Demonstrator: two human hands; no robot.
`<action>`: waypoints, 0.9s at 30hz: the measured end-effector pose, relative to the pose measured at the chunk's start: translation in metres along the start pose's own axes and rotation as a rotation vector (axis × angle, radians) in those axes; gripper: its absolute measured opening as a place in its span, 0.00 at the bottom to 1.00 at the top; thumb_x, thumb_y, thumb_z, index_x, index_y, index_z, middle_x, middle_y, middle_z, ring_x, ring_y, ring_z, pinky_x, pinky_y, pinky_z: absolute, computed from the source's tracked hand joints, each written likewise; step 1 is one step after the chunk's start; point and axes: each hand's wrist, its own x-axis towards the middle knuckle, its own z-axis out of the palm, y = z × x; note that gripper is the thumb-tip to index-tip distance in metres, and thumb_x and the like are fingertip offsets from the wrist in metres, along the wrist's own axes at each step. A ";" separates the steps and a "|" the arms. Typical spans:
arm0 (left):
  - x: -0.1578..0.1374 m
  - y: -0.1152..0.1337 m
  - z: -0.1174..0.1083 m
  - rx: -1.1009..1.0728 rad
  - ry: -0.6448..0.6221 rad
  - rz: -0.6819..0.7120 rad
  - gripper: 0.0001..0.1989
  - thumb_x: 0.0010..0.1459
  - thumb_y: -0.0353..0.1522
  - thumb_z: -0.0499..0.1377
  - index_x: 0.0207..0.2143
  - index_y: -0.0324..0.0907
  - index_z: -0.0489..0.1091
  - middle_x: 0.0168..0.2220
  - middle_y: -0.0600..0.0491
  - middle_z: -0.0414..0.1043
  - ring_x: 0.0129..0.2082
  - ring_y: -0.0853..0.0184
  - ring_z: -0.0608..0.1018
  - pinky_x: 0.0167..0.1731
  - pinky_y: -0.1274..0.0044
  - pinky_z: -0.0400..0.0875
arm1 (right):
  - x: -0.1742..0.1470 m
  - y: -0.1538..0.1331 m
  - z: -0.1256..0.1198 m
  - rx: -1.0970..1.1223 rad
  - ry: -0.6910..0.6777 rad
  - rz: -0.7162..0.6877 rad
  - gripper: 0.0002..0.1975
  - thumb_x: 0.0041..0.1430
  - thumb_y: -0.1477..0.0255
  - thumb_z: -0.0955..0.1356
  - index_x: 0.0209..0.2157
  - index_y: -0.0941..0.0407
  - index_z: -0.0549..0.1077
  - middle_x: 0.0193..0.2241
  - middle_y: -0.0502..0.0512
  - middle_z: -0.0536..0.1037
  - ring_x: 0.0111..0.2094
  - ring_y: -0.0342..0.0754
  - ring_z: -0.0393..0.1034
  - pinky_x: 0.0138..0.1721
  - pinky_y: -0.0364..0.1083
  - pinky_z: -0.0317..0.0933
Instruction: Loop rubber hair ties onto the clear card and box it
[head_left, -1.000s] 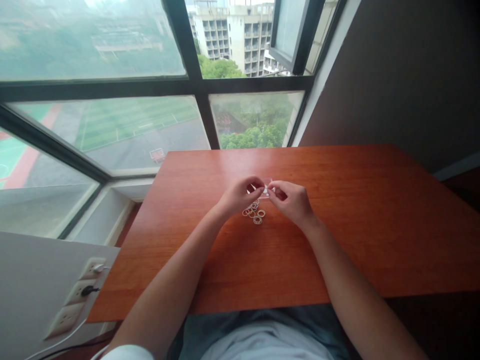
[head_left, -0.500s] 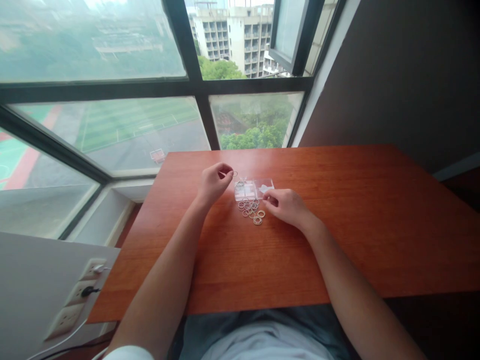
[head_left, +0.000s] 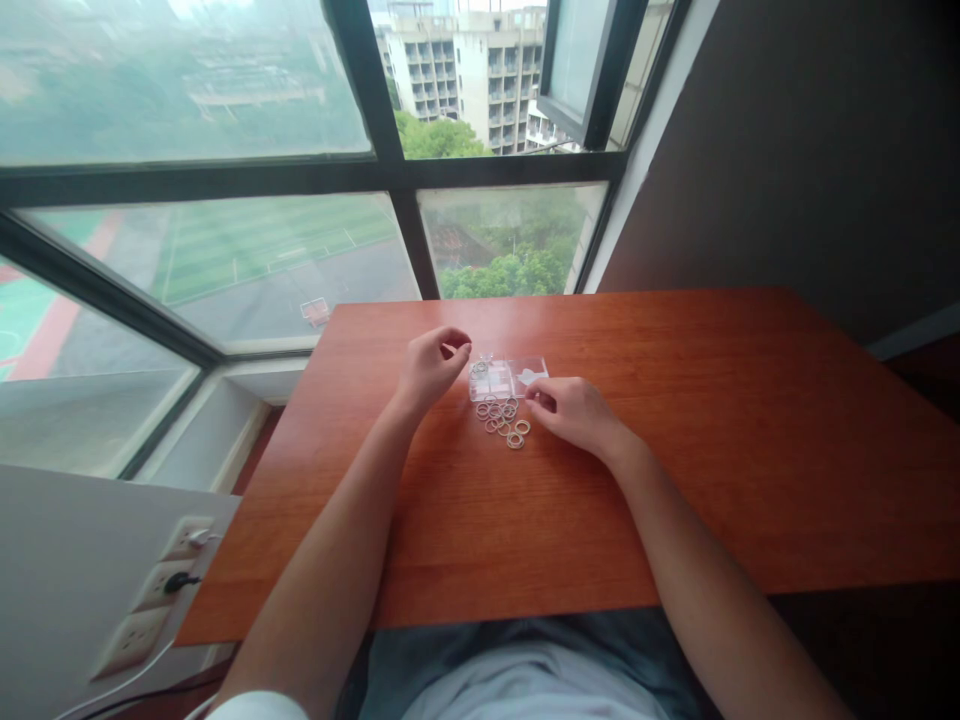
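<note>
A small clear plastic box (head_left: 491, 391) with compartments lies on the table, its clear lid (head_left: 534, 366) folded open to the right. A few pale rings (head_left: 480, 368) sit in its far-left compartment. Several thin rings (head_left: 495, 410), pale and yellowish, are spread on the wood just in front of the box. My left hand (head_left: 437, 367) hovers by the box's far-left corner, thumb and fingers pinched; whatever they hold, if anything, does not show. With bent fingers closed, my right hand (head_left: 574, 408) grips the near edge of the lid.
The brown wooden table (head_left: 712, 430) reaches far to the right. Windows with dark frames (head_left: 409, 175) rise behind it. On the wall at lower left are sockets with plugs (head_left: 180, 582) and cables.
My left hand has shifted slightly right, toward the box. The thin ring that stuck out from its fingertips is no longer visible there. My right hand stays where it was.
</note>
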 end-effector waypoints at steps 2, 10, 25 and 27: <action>0.000 0.000 0.000 -0.001 0.000 -0.001 0.09 0.53 0.34 0.59 0.33 0.39 0.75 0.30 0.51 0.76 0.24 0.72 0.72 0.27 0.80 0.66 | 0.000 0.000 0.000 0.002 0.000 -0.002 0.03 0.56 0.71 0.67 0.31 0.54 0.75 0.24 0.47 0.75 0.23 0.40 0.64 0.26 0.40 0.49; 0.000 0.001 -0.001 -0.004 -0.002 -0.008 0.10 0.53 0.36 0.59 0.33 0.39 0.75 0.31 0.51 0.77 0.25 0.71 0.73 0.26 0.79 0.66 | 0.000 0.001 0.000 -0.001 -0.001 -0.006 0.04 0.56 0.71 0.67 0.31 0.53 0.75 0.24 0.47 0.76 0.23 0.41 0.65 0.26 0.41 0.50; 0.000 0.002 0.001 -0.019 -0.010 0.004 0.09 0.53 0.35 0.59 0.33 0.39 0.75 0.30 0.51 0.76 0.24 0.71 0.73 0.26 0.79 0.67 | -0.002 -0.007 0.008 -0.037 -0.078 -0.038 0.10 0.57 0.71 0.66 0.40 0.50 0.77 0.27 0.49 0.78 0.28 0.43 0.69 0.30 0.41 0.54; 0.000 0.003 0.000 -0.018 -0.007 0.002 0.09 0.53 0.35 0.59 0.33 0.39 0.75 0.30 0.51 0.76 0.24 0.71 0.73 0.26 0.79 0.66 | -0.002 -0.006 0.008 -0.032 -0.106 -0.041 0.09 0.57 0.72 0.67 0.38 0.50 0.77 0.27 0.49 0.78 0.28 0.43 0.70 0.30 0.41 0.54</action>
